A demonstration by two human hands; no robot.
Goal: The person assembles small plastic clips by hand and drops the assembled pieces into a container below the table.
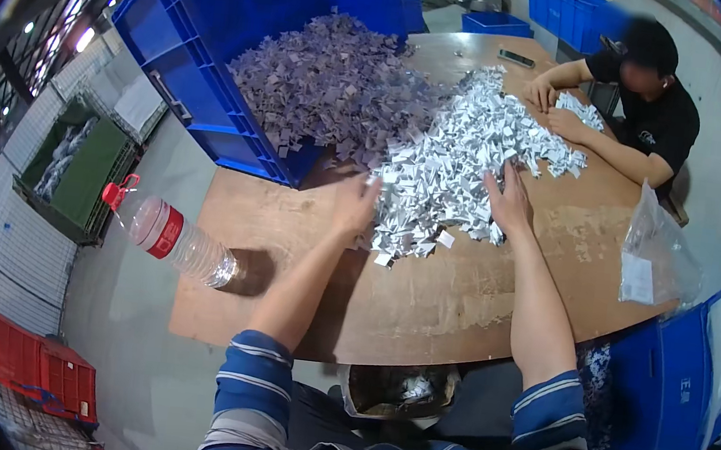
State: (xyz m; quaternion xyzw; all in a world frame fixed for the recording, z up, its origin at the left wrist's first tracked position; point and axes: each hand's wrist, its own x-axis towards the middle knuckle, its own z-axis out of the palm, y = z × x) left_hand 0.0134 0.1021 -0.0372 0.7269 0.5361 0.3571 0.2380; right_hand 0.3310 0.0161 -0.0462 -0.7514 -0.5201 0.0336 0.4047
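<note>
A heap of small white paper pieces (457,160) lies across the middle of a brown wooden table (422,308). My left hand (354,205) rests flat at the heap's near left edge, fingers spread among the pieces. On the heap's right side my right hand (510,202) presses down, fingers apart. Neither hand grips anything. Behind the white heap, a pile of grey-purple paper pieces (332,84) spills out of a tipped blue crate (221,40).
A clear plastic bottle with red cap (172,237) stands at the table's left edge. Another person in black (650,107) sorts white pieces at the far right. A clear plastic bag (655,254) lies right. A box (399,389) sits at my lap; blue bins (680,386) stand right.
</note>
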